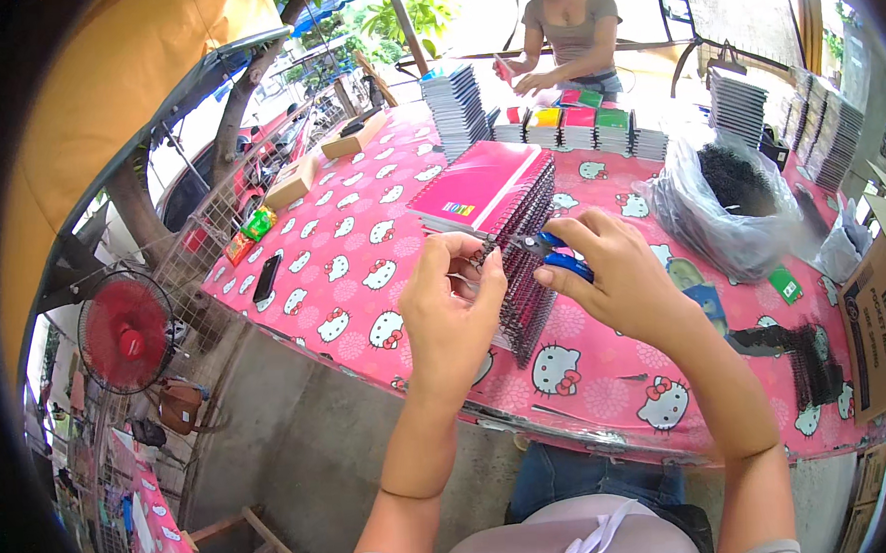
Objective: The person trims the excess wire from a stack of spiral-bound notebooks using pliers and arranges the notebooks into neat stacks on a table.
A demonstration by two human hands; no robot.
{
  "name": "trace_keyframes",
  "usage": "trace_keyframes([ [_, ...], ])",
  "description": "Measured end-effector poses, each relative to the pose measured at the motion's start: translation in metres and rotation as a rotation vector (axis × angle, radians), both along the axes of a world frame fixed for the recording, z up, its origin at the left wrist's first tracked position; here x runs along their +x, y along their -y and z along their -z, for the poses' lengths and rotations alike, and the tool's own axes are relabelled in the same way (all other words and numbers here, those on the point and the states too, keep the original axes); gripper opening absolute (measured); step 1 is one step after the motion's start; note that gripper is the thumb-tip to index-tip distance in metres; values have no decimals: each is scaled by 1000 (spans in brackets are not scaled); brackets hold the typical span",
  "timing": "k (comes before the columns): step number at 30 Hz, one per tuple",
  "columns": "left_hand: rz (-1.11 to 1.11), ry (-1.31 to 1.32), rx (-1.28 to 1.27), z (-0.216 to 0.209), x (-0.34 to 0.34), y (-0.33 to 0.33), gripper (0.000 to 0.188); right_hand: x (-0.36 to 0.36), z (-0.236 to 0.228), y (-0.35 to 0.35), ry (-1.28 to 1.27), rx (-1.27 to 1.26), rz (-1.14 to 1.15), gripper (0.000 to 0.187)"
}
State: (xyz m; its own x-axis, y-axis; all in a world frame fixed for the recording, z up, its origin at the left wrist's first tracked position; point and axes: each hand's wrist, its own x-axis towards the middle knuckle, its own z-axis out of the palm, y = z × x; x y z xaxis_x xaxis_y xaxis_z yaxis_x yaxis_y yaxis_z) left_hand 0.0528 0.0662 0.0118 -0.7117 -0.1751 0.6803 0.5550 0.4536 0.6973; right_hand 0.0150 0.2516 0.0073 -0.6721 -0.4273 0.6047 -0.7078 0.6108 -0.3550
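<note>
Pliers (566, 261) clamped in your right hand (621, 272), tip pointing left to dark coil (489, 251) pinched in your left hand (453, 311), likely to steady it; whether pliers bite, cannot tell. Notebooks (473, 187) stacked just beyond on table (364, 301), spines right, probably for reach. Bag (683, 222) right, seemingly aside for working room.

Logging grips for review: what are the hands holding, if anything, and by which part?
The right hand holds pliers by the blue handles. What the left hand pinches is unclear.
</note>
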Motion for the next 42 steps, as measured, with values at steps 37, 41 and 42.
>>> trace_keyframes([
  [37,34,72,137,1,-3,-3,17,1,-10,9,-5,228,294,63],
  [41,-19,136,124,3,-3,4,18,8,-19,8,302,285,311,63],
  [42,-7,130,142,5,-5,8,19,10,-13,6,276,236,312,63],
])
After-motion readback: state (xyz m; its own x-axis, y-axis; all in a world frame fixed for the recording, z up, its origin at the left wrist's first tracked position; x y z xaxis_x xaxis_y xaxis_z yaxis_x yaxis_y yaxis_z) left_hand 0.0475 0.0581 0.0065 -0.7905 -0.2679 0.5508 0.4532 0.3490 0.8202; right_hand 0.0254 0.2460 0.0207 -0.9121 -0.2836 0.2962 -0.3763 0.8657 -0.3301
